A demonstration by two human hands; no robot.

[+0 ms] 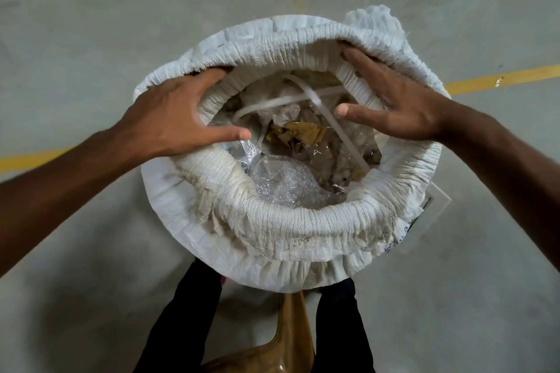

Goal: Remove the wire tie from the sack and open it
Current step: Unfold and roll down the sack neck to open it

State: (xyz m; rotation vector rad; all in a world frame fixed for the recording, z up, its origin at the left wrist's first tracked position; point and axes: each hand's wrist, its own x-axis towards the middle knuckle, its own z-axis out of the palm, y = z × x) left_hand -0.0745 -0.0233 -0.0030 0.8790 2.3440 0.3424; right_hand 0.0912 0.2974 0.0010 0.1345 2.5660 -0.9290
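A white woven sack (pixel 288 227) stands on the floor in front of me with its mouth wide and its rim rolled down in thick folds. Inside lie white plastic straps (pixel 272 103), crumpled brown paper (pixel 298 132) and clear bubble wrap (pixel 281 182). My left hand (pixel 169 112) rests on the left far part of the rim, fingertips tucked under the rolled fold, thumb pointing inward. My right hand (pixel 391 100) lies on the right far part of the rim, fingers under the fold, thumb spread inward. No wire tie is visible.
The sack sits on a grey concrete floor (pixel 91 24) crossed by a yellow painted line (pixel 500 79). My legs in dark trousers (pixel 188 312) stand just behind the sack, with a brown object (pixel 291 330) between them.
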